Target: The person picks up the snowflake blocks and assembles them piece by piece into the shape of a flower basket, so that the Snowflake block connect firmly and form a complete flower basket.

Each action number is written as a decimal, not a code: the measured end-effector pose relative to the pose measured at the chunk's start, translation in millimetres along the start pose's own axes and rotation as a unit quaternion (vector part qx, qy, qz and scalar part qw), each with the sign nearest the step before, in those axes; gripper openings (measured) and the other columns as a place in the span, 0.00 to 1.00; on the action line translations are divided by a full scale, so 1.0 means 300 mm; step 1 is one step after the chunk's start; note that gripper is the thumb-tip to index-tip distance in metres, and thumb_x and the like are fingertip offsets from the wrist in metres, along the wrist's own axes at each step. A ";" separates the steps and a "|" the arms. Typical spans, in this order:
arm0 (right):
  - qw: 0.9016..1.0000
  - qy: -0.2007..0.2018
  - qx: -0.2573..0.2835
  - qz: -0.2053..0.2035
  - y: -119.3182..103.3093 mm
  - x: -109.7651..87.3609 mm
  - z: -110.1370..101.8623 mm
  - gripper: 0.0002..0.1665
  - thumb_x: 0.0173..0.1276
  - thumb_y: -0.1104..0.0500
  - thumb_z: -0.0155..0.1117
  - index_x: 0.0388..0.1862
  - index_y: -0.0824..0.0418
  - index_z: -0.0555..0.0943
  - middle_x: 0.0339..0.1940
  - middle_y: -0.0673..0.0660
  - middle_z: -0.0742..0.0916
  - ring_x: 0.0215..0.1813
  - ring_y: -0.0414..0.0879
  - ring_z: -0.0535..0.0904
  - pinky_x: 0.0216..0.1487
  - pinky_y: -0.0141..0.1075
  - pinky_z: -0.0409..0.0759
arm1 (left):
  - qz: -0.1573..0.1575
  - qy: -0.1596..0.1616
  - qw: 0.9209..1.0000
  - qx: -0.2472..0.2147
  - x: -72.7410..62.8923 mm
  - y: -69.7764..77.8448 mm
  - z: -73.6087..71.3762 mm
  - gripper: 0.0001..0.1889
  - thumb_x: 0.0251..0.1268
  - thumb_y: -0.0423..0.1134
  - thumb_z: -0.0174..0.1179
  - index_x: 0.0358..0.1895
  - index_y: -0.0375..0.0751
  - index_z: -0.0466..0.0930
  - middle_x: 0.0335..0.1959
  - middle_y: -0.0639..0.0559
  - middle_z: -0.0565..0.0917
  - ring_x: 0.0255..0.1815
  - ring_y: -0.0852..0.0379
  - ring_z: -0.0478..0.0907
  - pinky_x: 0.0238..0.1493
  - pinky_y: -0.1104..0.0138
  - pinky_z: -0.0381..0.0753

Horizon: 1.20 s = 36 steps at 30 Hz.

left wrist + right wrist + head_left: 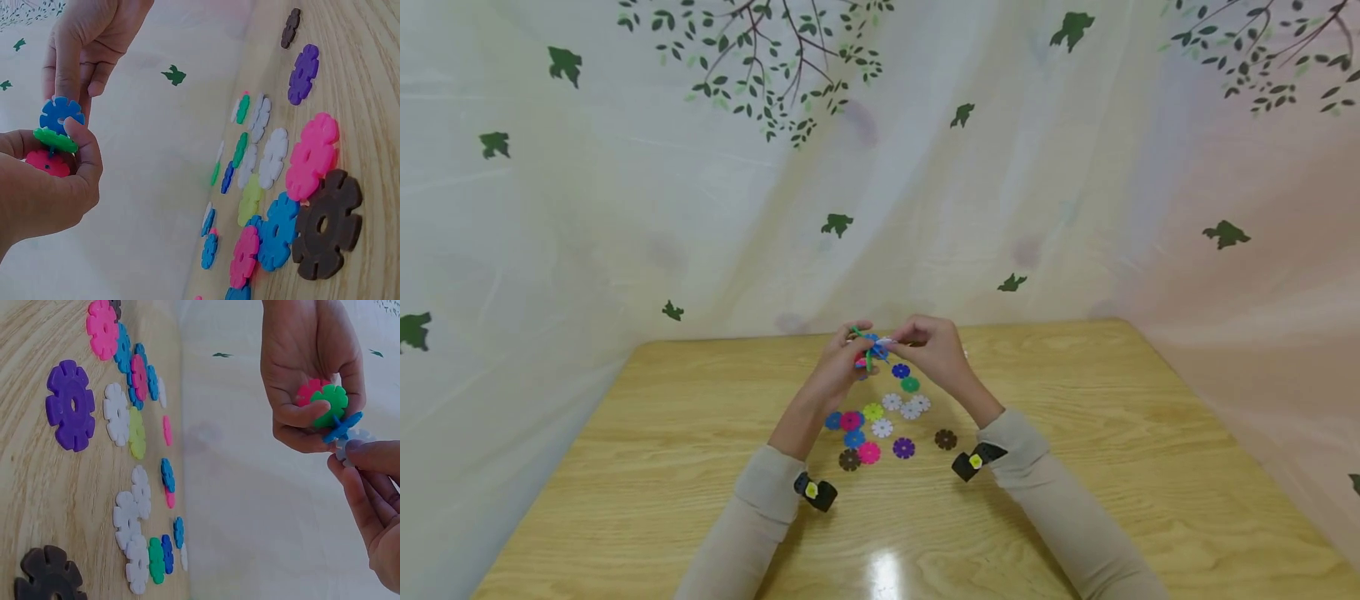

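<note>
Above the table, my left hand (835, 371) grips a small cluster of joined plastic snowflake discs. In the right wrist view a pink disc (310, 392), a green disc (330, 405) and a blue disc (343, 428) make up that cluster. The same blue disc (62, 115) sticks up past the left thumb in the left wrist view. My right hand (934, 346) pinches a white disc (354, 442) between thumb and fingers, and it touches the blue disc's edge. Whether their slots are engaged is hidden by the fingertips.
Loose discs lie on the wooden table (700, 433) beneath the hands, among them a purple disc (904, 448), a brown disc (946, 439), a yellow disc (873, 412) and several white ones. A leaf-printed curtain (925, 208) hangs behind the table's far edge.
</note>
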State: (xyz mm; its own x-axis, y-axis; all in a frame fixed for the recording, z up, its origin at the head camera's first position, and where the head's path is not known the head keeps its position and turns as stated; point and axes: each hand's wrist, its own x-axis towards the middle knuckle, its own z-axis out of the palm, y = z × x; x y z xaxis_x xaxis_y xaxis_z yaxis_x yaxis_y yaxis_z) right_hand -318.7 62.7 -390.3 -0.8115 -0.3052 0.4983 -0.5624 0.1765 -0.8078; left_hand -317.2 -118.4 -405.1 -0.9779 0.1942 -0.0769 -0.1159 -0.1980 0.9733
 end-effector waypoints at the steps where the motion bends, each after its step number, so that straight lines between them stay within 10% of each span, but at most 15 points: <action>1: 1.000 0.001 0.001 0.001 -0.004 0.000 0.002 0.04 0.64 0.73 0.71 0.34 0.76 0.85 0.34 0.72 0.89 0.35 0.58 0.89 0.35 0.26 0.84 | 0.001 -0.002 1.000 -0.002 -0.002 0.002 0.001 0.21 0.77 0.33 0.50 0.70 0.39 0.63 0.42 0.52 0.73 0.38 0.61 0.74 0.43 0.69 0.80; 7: 1.000 0.010 -0.006 -0.011 0.036 0.006 0.013 0.03 0.62 0.74 0.71 0.32 0.76 0.85 0.33 0.72 0.89 0.31 0.46 0.88 0.33 0.26 0.84 | 0.005 -0.020 1.000 -0.021 -0.006 0.007 -0.001 0.20 0.77 0.33 0.48 0.68 0.39 0.63 0.42 0.51 0.74 0.35 0.63 0.75 0.39 0.71 0.78; 14: 0.999 0.007 -0.022 -0.041 0.019 0.002 0.014 0.04 0.63 0.69 0.74 0.32 0.70 0.86 0.32 0.65 0.91 0.33 0.59 0.89 0.34 0.27 0.85 | 0.008 -0.050 0.997 -0.061 -0.016 0.018 -0.010 0.22 0.78 0.33 0.44 0.71 0.38 0.58 0.38 0.53 0.76 0.32 0.61 0.75 0.38 0.71 0.76; 23: 0.999 -0.046 -0.014 -0.019 0.019 0.003 0.004 0.06 0.67 0.65 0.71 0.41 0.67 0.88 0.42 0.62 0.91 0.45 0.54 0.89 0.44 0.37 0.88 | 0.030 0.034 0.995 -0.083 -0.011 0.022 -0.015 0.26 0.76 0.33 0.54 0.74 0.38 0.62 0.36 0.59 0.80 0.35 0.65 0.77 0.41 0.72 0.76; 36: 0.987 -0.139 -0.080 0.019 0.045 0.023 -0.005 0.07 0.65 0.64 0.74 0.42 0.63 0.88 0.40 0.60 0.91 0.41 0.47 0.87 0.42 0.39 0.87 | 0.048 0.074 0.992 -0.094 -0.006 0.023 -0.010 0.18 0.72 0.30 0.54 0.62 0.43 0.70 0.31 0.58 0.76 0.32 0.62 0.74 0.39 0.70 0.76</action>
State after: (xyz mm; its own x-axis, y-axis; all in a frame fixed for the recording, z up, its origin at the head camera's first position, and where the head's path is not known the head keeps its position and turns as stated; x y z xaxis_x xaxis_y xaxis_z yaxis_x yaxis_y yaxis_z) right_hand -332.2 64.4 -397.4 -0.7703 -0.5369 0.3439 -0.5676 0.3316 -0.7536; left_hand -316.7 -123.0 -399.0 -0.9992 0.0247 -0.0304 -0.0376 -0.3878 0.9210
